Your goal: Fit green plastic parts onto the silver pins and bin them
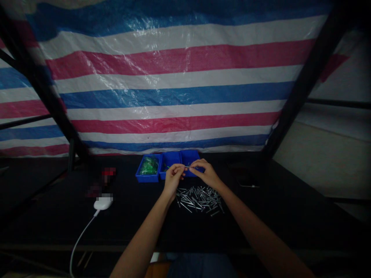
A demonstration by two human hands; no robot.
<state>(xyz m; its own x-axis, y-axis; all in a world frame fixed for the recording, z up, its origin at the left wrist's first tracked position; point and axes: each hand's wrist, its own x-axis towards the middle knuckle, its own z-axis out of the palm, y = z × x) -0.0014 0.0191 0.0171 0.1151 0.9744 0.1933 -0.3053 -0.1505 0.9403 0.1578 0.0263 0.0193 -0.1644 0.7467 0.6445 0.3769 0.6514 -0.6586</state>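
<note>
A pink, white and blue striped plastic tarp [174, 88] hangs across the far side, behind a dark frame. In front of it, a black table [58, 227] carries a row of three blue plastic bins [171, 157] near its far edge, with green pieces in the left bin. To the left lie a white computer mouse [102, 202] and its cable; a dark phone [246, 179] lies to the right.

The main risk is a slip. The person's left hand [174, 179] and right hand [205, 172] meet just in front of the bins, each with a tight fingertip grip on a thin metal pin [188, 167]. Such a slim piece, held with so little contact in dim light, could drop if either grip eases. It could then vanish into the loose pile of metal pins [199, 199] just below the hands. A careless wrist or forearm could also scatter that pile across the dark table.

The pin looks slender, straight and dull silver. Its ends are too small to make out.
</note>
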